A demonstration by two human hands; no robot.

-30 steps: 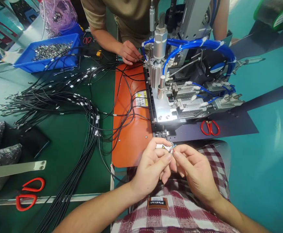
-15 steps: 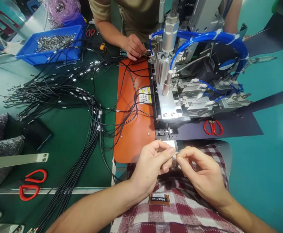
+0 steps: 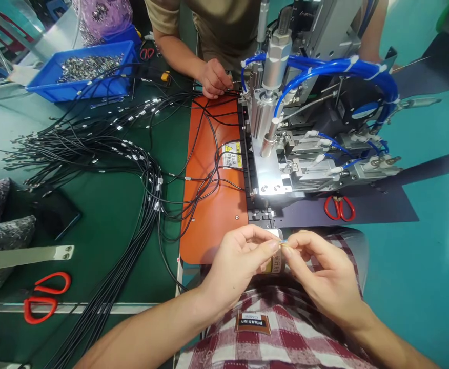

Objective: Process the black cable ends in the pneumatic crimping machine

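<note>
The left side was taken up by a green counter (image 3: 105, 220). To its right, a metal machine (image 3: 265, 164) was set. Black cables (image 3: 107, 287) were spread over the counter, some strands being laid across an orange plate (image 3: 212, 230). Near the plate, the left hand (image 3: 243, 256) and right hand (image 3: 322, 264) were held close together, each grip pinched narrow on thin wires (image 3: 284, 242), which were kept between the fingertips.

Assembly workshop, pneumatic machine (image 3: 272, 148), bundled black cables (image 3: 143, 164), parts bin (image 3: 43, 79)
</note>
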